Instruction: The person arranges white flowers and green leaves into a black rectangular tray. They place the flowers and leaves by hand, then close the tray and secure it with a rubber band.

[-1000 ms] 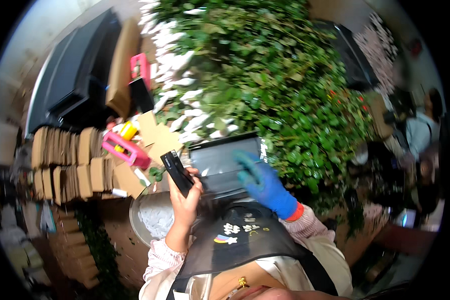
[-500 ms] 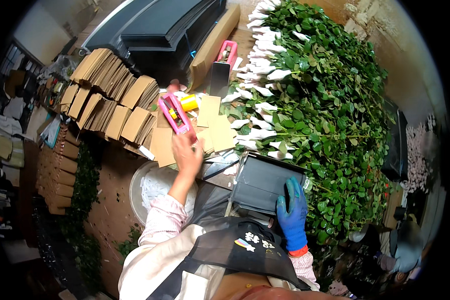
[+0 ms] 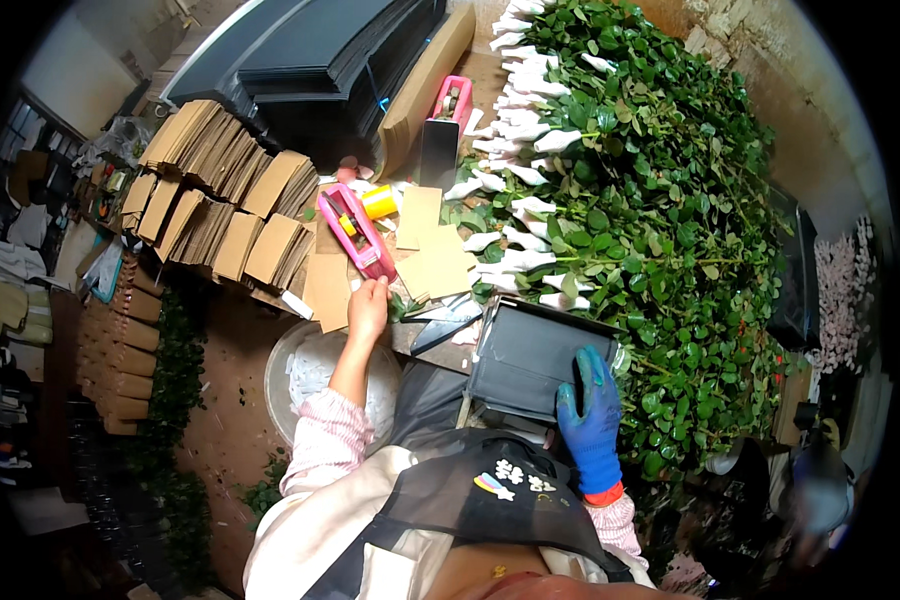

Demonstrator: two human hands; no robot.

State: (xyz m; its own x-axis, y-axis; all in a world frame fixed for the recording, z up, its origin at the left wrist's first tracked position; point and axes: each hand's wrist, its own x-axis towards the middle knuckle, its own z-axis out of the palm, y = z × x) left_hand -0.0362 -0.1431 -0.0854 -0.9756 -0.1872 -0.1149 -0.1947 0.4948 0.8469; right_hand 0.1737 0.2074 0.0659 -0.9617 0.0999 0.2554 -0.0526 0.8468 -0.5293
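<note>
My bare left hand [image 3: 367, 310] is at the near end of a pink tape dispenser [image 3: 355, 228], its fingers pinched together. Whatever is between the fingertips is too small to make out. A blue glove covers my right hand [image 3: 591, 408], which rests on the right side of a dark grey open box [image 3: 530, 358] with thumb and fingers apart. Loose cardboard pieces [image 3: 436, 262] lie around the dispenser, with a yellow roll [image 3: 378, 202] beside it. A knife-like blade [image 3: 448, 325] lies between my left hand and the box.
Leafy green stems [image 3: 660, 240] with white-wrapped heads [image 3: 525, 135] are heaped along the right. Cardboard stacks [image 3: 255, 235] stand at left, dark sheets [image 3: 320, 60] behind. A second pink dispenser [image 3: 452, 100] and a phone-like dark slab [image 3: 439, 152] lie farther back. A white bucket [image 3: 295, 385] stands below left.
My left hand has drawn slightly toward me at the dispenser's near end, and its fingers are now pinched. The dispenser has shifted a little. My right hand stays at the box.
</note>
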